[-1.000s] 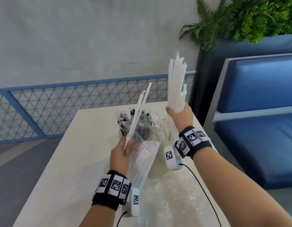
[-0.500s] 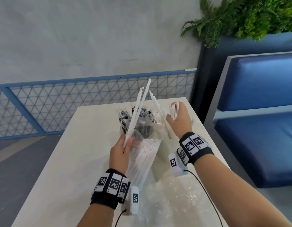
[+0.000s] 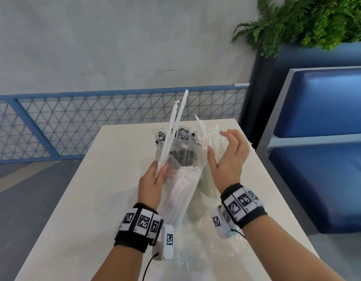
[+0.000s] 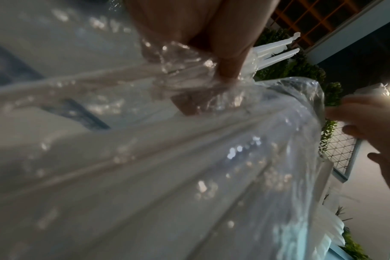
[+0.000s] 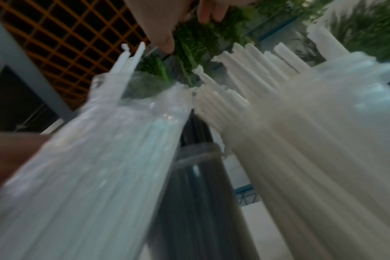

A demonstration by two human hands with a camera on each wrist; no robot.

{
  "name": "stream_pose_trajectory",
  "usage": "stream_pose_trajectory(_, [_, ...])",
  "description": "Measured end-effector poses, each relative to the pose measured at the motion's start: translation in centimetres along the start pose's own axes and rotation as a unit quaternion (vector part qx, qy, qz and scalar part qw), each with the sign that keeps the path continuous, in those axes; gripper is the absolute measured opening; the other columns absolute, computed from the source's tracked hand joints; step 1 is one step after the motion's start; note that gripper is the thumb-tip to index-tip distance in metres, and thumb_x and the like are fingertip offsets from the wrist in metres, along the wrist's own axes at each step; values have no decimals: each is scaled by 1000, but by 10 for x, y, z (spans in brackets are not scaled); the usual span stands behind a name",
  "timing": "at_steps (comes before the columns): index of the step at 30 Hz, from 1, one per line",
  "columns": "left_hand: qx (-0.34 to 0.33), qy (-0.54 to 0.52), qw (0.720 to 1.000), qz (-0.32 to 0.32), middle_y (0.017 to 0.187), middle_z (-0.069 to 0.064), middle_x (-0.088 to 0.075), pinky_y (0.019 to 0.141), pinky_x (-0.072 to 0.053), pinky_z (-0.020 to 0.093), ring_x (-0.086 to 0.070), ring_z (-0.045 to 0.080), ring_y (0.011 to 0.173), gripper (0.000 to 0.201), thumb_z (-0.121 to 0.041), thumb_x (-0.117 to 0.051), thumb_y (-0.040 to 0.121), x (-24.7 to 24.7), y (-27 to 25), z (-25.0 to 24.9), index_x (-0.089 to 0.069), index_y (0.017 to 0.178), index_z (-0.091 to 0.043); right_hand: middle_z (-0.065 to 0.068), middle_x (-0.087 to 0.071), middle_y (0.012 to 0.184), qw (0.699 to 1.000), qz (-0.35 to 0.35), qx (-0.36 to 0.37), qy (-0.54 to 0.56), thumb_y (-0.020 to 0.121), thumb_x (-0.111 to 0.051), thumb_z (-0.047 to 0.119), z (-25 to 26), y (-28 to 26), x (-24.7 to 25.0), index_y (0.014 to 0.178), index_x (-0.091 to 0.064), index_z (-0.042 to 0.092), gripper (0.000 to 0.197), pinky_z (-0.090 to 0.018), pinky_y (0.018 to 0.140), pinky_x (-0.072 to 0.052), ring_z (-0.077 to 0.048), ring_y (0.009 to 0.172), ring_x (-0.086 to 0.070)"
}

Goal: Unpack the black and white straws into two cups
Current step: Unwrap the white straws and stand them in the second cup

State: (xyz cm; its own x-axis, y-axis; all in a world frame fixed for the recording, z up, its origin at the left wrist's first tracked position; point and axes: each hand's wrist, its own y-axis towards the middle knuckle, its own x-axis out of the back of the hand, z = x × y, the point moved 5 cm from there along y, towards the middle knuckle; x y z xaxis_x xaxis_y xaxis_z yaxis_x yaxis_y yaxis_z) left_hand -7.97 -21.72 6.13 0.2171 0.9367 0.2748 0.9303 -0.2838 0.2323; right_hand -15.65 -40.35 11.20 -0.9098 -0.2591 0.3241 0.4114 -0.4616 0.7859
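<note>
Clear plastic bag [image 3: 180, 191]: thin, glossy, crinkled, w/ bright glints. White straws [image 3: 176, 126] in matt paper-like wrappers, ends twisted & ragged. Black straws [image 3: 181, 136] in clear shiny wrap. Cup [image 5: 200, 184] see-through plastic, smooth. Counter [image 3: 90, 189]: pale, matt, smooth. Loose clear film [image 3: 222, 254] on it, wrinkled, glossy. Wristbands [image 3: 138, 230] black cloth w/ matt printed tags. Seat [image 3: 325, 179] blue, smooth, slight sheen, prob. vinyl. Wall [image 3: 114, 47] grey, rough, matt.
</note>
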Motion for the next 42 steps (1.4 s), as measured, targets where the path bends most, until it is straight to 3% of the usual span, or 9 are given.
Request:
stream_pose_trajectory(3, [-3,-15,1000,9,87,4,-70,74,-56,33,-69,19,79,15,-25,-46,94,2,1,-1,-56,92,-36,1,-43,105,997,42,63,28,85,-52,24,7,-35,0,99,-48,16,17,-22,95,-32,-14,100,-43])
stream_pose_trajectory(6, [-14,-22,1000,4,88,4,-70,66,-54,19,-67,4,68,14,-20,-45,94,6,3,-8,-56,94,-30,6,-51,84,949,295,41,102,85,-51,21,-9,-82,-19,88,-55,17,7,-22,68,-44,-5,72,-46])
stream_pose_trajectory(10, [-35,-14,999,-1,88,4,-71,68,-57,37,-68,18,74,13,-25,-45,94,12,7,-18,-57,95,-27,0,-45,127,789,612,-15,-51,82,-64,24,-48,-153,-39,123,-53,26,43,-35,99,-40,-20,115,-41])
stream_pose_trajectory(14, [-58,-19,998,-8,89,9,-71,63,-58,46,-68,26,80,20,-29,-44,94,15,10,-33,-57,104,-17,4,-17,150,701,693,-27,-164,81,-62,38,-59,-183,-38,139,-25,44,69,-46,107,-33,-25,136,-16])
stream_pose_trajectory(19, [-93,-58,993,-41,75,-7,-70,58,-53,54,-63,38,69,11,-34,-49,91,22,14,-59,-58,87,-38,4,-14,150,694,694,-17,-188,81,-61,43,-58,-183,-41,139,-22,46,70,-50,105,-33,-25,136,-15])
stream_pose_trajectory(31, [-123,-182,973,-68,80,-2,-64,79,-50,24,-63,12,81,15,-22,-46,94,11,16,-84,-59,87,-20,3,-15,153,696,700,-34,-154,82,-63,37,-67,-182,-43,143,-23,37,73,-48,110,-31,-25,138,-17])
stream_pose_trajectory(34, [-73,-172,982,-16,95,14,-69,90,-49,44,-64,29,97,38,-40,-48,90,-4,14,-52,-60,100,-6,-3,-36,146,766,625,-145,-52,90,-54,15,-73,-162,-37,139,-38,22,52,-29,108,-31,-22,131,-39])
stream_pose_trajectory(37, [-13,-134,991,19,105,7,-69,95,-47,36,-63,16,104,47,-45,-47,89,-16,1,-19,-61,110,-5,2,-64,111,876,415,-239,51,93,-45,6,-72,-125,-17,117,-55,21,30,-17,86,-41,-17,105,-61])
stream_pose_trajectory(42, [29,-168,983,71,115,-6,-64,102,-44,30,-58,11,114,45,-38,-48,87,-20,-4,-11,-52,125,-14,6,-62,110,906,241,-222,268,85,-40,51,-19,-67,7,112,-49,41,29,-13,80,-49,-4,99,-61])
